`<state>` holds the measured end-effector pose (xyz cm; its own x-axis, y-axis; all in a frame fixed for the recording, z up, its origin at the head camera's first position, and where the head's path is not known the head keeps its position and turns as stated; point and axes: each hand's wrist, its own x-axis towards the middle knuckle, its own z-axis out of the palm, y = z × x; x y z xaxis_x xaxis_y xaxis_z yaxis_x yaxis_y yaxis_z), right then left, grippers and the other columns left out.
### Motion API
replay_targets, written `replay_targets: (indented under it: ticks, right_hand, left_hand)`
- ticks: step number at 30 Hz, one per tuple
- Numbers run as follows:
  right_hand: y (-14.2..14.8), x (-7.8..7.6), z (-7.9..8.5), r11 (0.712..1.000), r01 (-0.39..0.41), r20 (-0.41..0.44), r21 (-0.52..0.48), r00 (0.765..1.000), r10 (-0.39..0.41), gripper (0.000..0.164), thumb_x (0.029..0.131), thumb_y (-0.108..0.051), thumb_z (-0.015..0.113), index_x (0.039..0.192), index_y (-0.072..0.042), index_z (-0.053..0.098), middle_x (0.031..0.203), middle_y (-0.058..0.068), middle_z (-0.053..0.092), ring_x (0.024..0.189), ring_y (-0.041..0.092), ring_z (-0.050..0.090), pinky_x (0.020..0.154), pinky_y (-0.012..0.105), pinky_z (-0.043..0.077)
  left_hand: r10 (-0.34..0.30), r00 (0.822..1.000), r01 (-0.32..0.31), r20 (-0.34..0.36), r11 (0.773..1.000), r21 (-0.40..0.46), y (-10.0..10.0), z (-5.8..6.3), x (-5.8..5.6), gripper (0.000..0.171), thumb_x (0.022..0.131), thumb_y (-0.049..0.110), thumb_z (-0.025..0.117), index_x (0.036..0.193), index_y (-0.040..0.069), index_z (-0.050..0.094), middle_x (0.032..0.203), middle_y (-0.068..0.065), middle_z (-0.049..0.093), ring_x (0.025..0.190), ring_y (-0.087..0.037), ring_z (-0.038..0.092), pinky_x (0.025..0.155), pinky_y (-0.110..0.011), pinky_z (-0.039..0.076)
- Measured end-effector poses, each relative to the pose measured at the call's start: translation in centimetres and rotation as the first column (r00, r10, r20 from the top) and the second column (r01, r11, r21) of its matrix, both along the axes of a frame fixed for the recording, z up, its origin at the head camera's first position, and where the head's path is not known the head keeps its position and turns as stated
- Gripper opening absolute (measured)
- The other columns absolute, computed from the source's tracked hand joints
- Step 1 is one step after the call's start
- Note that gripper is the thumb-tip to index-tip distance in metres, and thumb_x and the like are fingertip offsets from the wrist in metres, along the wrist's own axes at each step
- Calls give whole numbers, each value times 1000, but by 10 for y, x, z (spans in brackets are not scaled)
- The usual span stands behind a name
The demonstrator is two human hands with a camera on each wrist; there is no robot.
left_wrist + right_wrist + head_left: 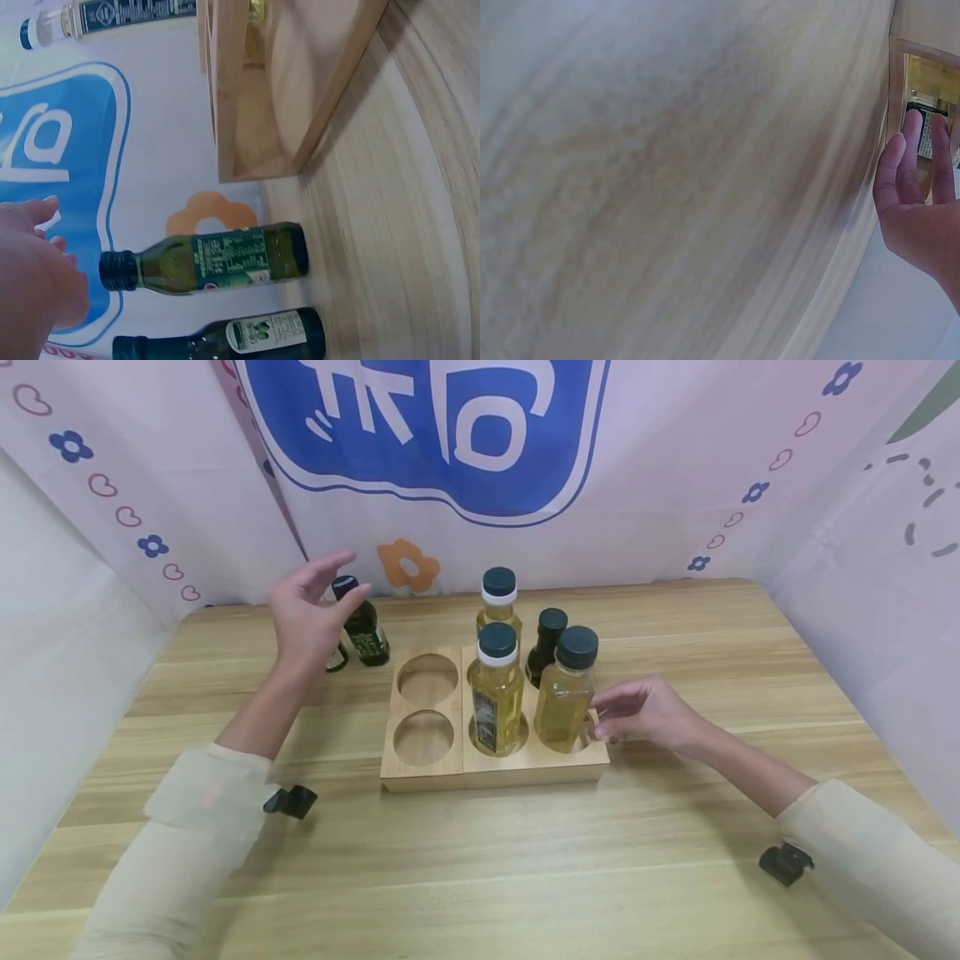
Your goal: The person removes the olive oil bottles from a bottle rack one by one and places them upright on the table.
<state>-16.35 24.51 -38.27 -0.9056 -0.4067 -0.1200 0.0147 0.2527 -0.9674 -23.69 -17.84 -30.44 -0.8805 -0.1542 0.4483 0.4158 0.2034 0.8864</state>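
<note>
My left hand (307,618) is raised at the back left, thumb and fingers spread around the cap of a dark green oil bottle (366,631). In the left wrist view, that bottle (217,260) stands apart from the hand. Beside it is a second dark bottle (262,335) with a pale label. At the wooden bottle rack's (536,770) right end, my right hand (656,718) rests its fingertips, next to a square bottle of yellow oil (562,702). The right wrist view shows those fingers (943,161) extended at the rack's side opening.
A second yellow oil bottle (487,714) with a dark label stands in the rack's front row. Behind are another yellow oil bottle (498,614) and a slim dark bottle (542,656). Two round holes show at the rack's left. A printed cloth (637,527) hangs behind the wooden table (525,885).
</note>
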Motion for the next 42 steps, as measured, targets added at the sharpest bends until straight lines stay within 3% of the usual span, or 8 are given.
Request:
replay_targets:
  ticks: [6,13,20,27,32,42]
  right_hand:
    - [0,0,0,1000,0,4,0,1000,0,40,80,10,82,117,14,67,103,16,76,85,16,74,75,32,65]
    - [1,0,-1,1000,-10,5,-15,1000,10,38,80,11,81,116,12,69,101,17,76,83,17,74,74,32,65]
    - [1,0,-2,999,-11,12,-32,1000,11,34,80,11,81,112,5,74,98,12,77,83,17,73,73,31,65]
    - [1,-1,-3,999,-16,8,-33,1000,16,33,79,11,82,106,-9,78,97,11,77,83,17,73,72,31,65]
    - [1,-1,-2,999,-18,10,-33,1000,18,33,80,10,82,106,-9,78,98,13,77,83,17,74,73,31,65]
    - [0,-2,0,1000,-7,25,-22,1000,7,33,80,10,82,107,-7,78,100,12,78,86,17,74,75,32,65]
  left_hand:
    - [-49,998,47,-49,998,-44,10,3,10,35,89,-1,80,124,-5,71,128,-18,71,117,-16,67,111,-30,50]
    - [-142,988,139,-65,989,-47,27,7,23,28,92,-3,76,119,-9,71,113,-4,77,104,-15,71,103,-29,55]
    - [-234,967,223,-99,969,-109,42,10,35,27,90,-7,76,117,-10,71,115,-14,75,100,-14,72,100,-28,56]
    - [-333,937,322,-102,940,-109,56,11,44,30,87,-13,75,116,-12,70,116,-18,75,100,-15,72,98,-31,58]
    - [-394,917,387,-65,917,-103,62,13,52,28,92,-8,73,119,-9,70,116,-19,74,104,-20,72,99,-32,58]
    - [-539,842,540,39,840,-54,74,16,62,35,93,-2,71,128,-5,68,126,-16,73,117,-27,69,107,-42,54]
